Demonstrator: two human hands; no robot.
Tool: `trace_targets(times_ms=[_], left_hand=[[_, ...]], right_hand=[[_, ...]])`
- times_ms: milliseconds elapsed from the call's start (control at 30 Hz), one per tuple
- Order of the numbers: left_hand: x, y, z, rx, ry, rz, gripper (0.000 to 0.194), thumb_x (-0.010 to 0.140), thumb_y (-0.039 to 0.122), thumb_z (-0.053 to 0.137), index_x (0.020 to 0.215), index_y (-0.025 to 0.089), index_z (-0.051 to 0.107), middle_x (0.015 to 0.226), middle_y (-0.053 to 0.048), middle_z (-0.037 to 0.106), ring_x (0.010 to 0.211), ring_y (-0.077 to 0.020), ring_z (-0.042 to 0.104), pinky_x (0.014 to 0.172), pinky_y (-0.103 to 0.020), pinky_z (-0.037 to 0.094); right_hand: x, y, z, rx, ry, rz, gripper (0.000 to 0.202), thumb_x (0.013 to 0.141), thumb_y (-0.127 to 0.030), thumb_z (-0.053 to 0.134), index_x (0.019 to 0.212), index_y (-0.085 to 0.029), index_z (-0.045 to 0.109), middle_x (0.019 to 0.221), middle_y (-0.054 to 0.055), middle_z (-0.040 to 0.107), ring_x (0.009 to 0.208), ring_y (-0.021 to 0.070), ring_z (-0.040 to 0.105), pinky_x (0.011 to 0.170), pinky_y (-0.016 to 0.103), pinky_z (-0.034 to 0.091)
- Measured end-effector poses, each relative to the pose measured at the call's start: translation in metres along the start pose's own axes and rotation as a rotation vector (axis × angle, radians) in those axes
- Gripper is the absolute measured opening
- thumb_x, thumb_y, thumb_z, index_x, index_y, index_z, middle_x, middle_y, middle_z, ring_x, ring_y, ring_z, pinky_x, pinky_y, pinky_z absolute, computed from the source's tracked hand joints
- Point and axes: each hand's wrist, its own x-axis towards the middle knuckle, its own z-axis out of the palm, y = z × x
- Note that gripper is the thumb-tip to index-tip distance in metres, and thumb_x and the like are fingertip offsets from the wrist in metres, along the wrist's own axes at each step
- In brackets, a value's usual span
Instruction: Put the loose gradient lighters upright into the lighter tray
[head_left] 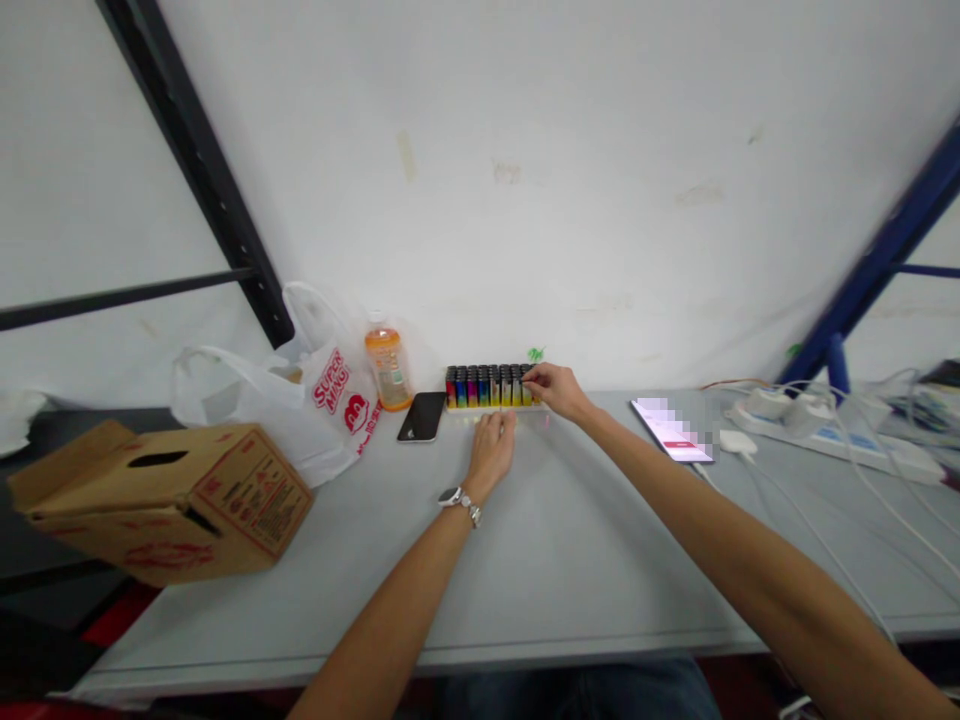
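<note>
Rows of lighters (484,388) with black tops and bright bodies in red, blue, purple and yellow stand upright in a pale, shallow tray (536,408) against the wall. My right hand (553,388) reaches in from the right, with thumb and finger pinched at the black top of a lighter at the right end. At the tray's front edge rests my left hand (492,445), its fingers pointing forward and a little apart, with nothing visible in them. A silver watch and bracelet (461,503) circle my left wrist.
Left of the tray lie a dark phone (423,417), an orange-labelled bottle (388,362), a white plastic bag (315,400) and a cardboard box (172,505). To the right are a lit tablet or phone (667,430), a white charger (739,442), cables and a power strip (847,440).
</note>
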Motion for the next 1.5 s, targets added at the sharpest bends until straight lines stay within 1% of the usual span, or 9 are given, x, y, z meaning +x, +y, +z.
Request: trace_targets(times_ms=[167, 367, 500, 667, 767, 867, 967, 1100, 1500], left_hand=[[0.001, 0.0, 0.001, -0.014, 0.01, -0.007, 0.042, 0.101, 0.039, 0.028, 0.085, 0.019, 0.061, 0.093, -0.008, 0.062, 0.101, -0.0209, 0.055, 0.098, -0.035, 0.039], [0.0, 0.002, 0.0, -0.004, 0.027, -0.008, 0.029, 0.098, 0.035, 0.038, 0.093, 0.018, 0.06, 0.099, -0.009, 0.063, 0.101, -0.0217, 0.055, 0.097, -0.036, 0.041], [0.0, 0.009, -0.009, 0.162, 0.076, 0.061, 0.021, 0.093, 0.028, 0.045, 0.104, 0.018, 0.06, 0.109, -0.01, 0.061, 0.108, -0.0239, 0.054, 0.099, -0.038, 0.041], [0.018, 0.017, -0.031, 0.501, 0.09, 0.163, 0.049, 0.081, 0.026, 0.057, 0.13, 0.02, 0.052, 0.137, -0.015, 0.05, 0.128, -0.0323, 0.042, 0.11, -0.049, 0.03], [0.04, 0.014, -0.04, 0.629, 0.066, 0.207, 0.066, 0.079, 0.035, 0.062, 0.141, 0.021, 0.045, 0.155, -0.014, 0.035, 0.143, -0.0369, 0.025, 0.117, -0.058, 0.012], [0.059, 0.005, -0.042, 0.686, 0.004, 0.201, 0.072, 0.079, 0.046, 0.061, 0.146, 0.024, 0.043, 0.16, -0.013, 0.028, 0.146, -0.0415, 0.017, 0.115, -0.067, 0.006], [0.068, -0.004, -0.038, 0.69, -0.015, 0.206, 0.072, 0.082, 0.053, 0.057, 0.147, 0.026, 0.042, 0.16, -0.013, 0.029, 0.145, -0.0435, 0.02, 0.112, -0.071, 0.003], [0.068, -0.009, -0.036, 0.68, -0.015, 0.245, 0.074, 0.083, 0.055, 0.055, 0.15, 0.027, 0.037, 0.157, -0.014, 0.034, 0.142, -0.0398, 0.026, 0.113, -0.07, 0.005], [0.072, -0.007, -0.033, 0.7, -0.059, 0.247, 0.078, 0.081, 0.055, 0.057, 0.15, 0.024, 0.038, 0.156, -0.015, 0.036, 0.14, -0.041, 0.027, 0.112, -0.071, 0.009]], right_hand=[[0.003, 0.007, 0.003, -0.007, 0.0, 0.022, 0.013, 0.082, -0.02, 0.063, 0.089, -0.016, 0.073, 0.077, 0.004, 0.068, 0.071, 0.0158, 0.06, 0.073, 0.029, 0.049], [-0.006, 0.017, 0.01, -0.178, 0.091, -0.064, 0.018, 0.086, -0.026, 0.061, 0.095, -0.018, 0.074, 0.1, 0.008, 0.055, 0.091, 0.019, 0.059, 0.088, 0.034, 0.049], [-0.011, 0.014, 0.011, -0.274, 0.102, -0.078, 0.026, 0.09, -0.031, 0.056, 0.106, -0.019, 0.073, 0.106, 0.009, 0.048, 0.098, 0.0205, 0.056, 0.093, 0.034, 0.047], [-0.01, 0.003, 0.005, -0.45, 0.103, -0.112, 0.04, 0.095, -0.04, 0.05, 0.126, -0.018, 0.064, 0.124, 0.017, 0.048, 0.117, 0.029, 0.046, 0.098, 0.042, 0.04], [-0.007, -0.003, 0.007, -0.543, 0.043, -0.11, 0.049, 0.096, -0.047, 0.046, 0.137, -0.022, 0.055, 0.14, 0.019, 0.044, 0.129, 0.0321, 0.038, 0.103, 0.047, 0.032], [-0.006, -0.009, 0.014, -0.593, -0.027, -0.114, 0.052, 0.098, -0.052, 0.041, 0.141, -0.026, 0.052, 0.147, 0.018, 0.041, 0.135, 0.0321, 0.035, 0.107, 0.051, 0.026], [-0.008, -0.013, 0.021, -0.594, -0.083, -0.097, 0.052, 0.098, -0.053, 0.038, 0.143, -0.028, 0.049, 0.146, 0.016, 0.043, 0.134, 0.0319, 0.037, 0.107, 0.054, 0.026], [-0.011, -0.013, 0.024, -0.56, -0.107, -0.08, 0.055, 0.098, -0.053, 0.038, 0.148, -0.03, 0.043, 0.146, 0.015, 0.044, 0.135, 0.0319, 0.037, 0.104, 0.054, 0.032], [-0.013, -0.013, 0.02, -0.538, -0.111, -0.08, 0.054, 0.099, -0.05, 0.038, 0.146, -0.026, 0.045, 0.147, 0.014, 0.044, 0.135, 0.0304, 0.038, 0.106, 0.052, 0.033]])
